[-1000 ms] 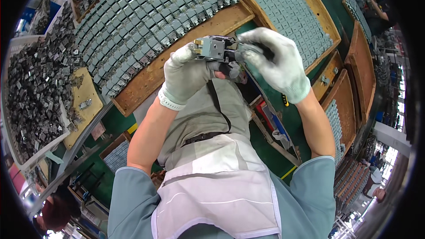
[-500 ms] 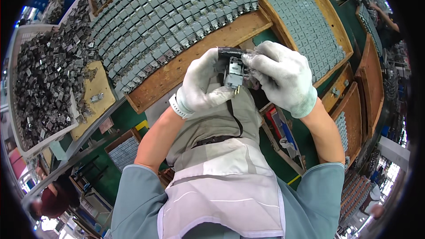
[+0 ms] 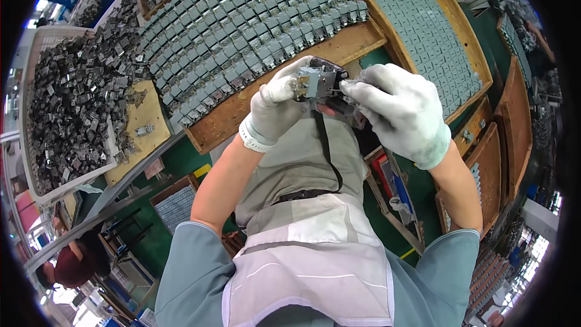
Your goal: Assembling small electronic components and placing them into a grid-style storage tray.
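A small grey block-shaped part (image 3: 313,82) with brass-coloured metal at its left end is held in my white-gloved left hand (image 3: 272,102), tilted on its side. Dark material lies along the part's upper edge and beneath it; I cannot tell whether it is a finger covering. A bare fingertip (image 3: 327,110) shows just under the part. At the part's right end is my right hand (image 3: 407,112), also in a white glove, thumb and fingers pinched together. Whatever sits in that pinch is too small and hidden to name.
Ahead, a wooden-edged tray (image 3: 284,75) carries rows of similar grey parts. Another wooden tray (image 3: 478,88) of grey pieces lies to its right. At left, a white bin (image 3: 30,109) heaped with dark metal pieces stands beside a yellowish board (image 3: 154,139) bearing one part.
The grey part has been turned from upright to lying sideways in my left hand. My right hand has shifted slightly right and down, still pinched at the part's right side.
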{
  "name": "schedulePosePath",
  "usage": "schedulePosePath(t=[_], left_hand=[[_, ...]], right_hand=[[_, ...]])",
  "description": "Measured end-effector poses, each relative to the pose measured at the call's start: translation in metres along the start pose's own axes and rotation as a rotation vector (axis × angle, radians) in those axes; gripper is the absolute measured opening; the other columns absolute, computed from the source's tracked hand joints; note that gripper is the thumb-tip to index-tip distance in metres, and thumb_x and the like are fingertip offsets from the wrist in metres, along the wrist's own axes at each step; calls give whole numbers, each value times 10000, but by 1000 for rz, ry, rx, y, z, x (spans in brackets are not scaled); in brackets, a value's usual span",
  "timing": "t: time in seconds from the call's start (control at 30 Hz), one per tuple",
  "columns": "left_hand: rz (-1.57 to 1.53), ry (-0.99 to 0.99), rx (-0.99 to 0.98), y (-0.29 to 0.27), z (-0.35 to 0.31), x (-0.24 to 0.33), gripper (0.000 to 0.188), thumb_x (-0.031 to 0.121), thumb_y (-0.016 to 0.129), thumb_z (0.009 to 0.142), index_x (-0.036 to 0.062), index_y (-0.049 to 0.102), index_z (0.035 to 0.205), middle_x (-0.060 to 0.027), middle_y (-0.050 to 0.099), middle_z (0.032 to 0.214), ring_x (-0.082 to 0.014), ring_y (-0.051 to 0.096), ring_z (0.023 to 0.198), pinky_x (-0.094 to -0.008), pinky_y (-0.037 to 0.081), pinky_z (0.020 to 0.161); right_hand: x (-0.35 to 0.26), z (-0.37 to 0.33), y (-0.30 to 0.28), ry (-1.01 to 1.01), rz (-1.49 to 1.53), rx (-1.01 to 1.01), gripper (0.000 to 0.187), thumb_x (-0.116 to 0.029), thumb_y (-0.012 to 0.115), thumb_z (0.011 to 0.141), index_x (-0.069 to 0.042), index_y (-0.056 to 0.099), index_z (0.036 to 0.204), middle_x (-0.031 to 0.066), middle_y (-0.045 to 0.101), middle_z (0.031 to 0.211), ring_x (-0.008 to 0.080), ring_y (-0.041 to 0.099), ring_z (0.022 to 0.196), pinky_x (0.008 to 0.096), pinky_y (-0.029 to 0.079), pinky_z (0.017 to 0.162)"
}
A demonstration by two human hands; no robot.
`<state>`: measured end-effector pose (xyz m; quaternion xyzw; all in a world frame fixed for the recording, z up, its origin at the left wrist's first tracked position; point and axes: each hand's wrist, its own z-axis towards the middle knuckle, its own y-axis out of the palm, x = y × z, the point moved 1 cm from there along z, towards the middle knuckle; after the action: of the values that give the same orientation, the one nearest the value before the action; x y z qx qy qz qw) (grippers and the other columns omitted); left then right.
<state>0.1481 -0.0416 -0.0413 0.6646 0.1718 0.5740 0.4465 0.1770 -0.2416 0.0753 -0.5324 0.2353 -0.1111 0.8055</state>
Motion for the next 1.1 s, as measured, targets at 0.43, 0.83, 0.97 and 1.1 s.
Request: schedulePosePath(t=[0.43,0.83,0.97,1.1], left_hand=[[-39,-30,5,6,7,-1,553,360,553,837,-13,505,1242,-147,619,1150,-262,638,1021,-413,553,830],[-263,-79,5,4,10,-5,466,313,520,900,-41,555,1202,-180,659,1068,-288,693,879,-423,607,671],[-274,-52,5,-4,14,-5,476,324,547,894,-35,551,1206,-169,656,1081,-306,693,868,-432,606,679],[-241,17,77,5,13,-8,496,302,531,876,-43,531,1232,-174,635,1127,-310,654,977,-467,567,781]], right_hand=[[2,17,0,-18,-127,-167,246,-52,680,672,-85,639,912,65,580,858,262,612,769,364,498,612],[25,22,-5,55,135,-272,216,-76,698,728,-92,658,940,79,619,860,311,623,821,391,510,717],[23,27,-2,44,114,-224,213,-67,690,734,-90,657,943,83,616,866,314,623,829,393,510,717],[21,25,-9,65,39,-226,226,-68,685,745,-83,664,969,102,624,882,325,630,853,397,512,736]])
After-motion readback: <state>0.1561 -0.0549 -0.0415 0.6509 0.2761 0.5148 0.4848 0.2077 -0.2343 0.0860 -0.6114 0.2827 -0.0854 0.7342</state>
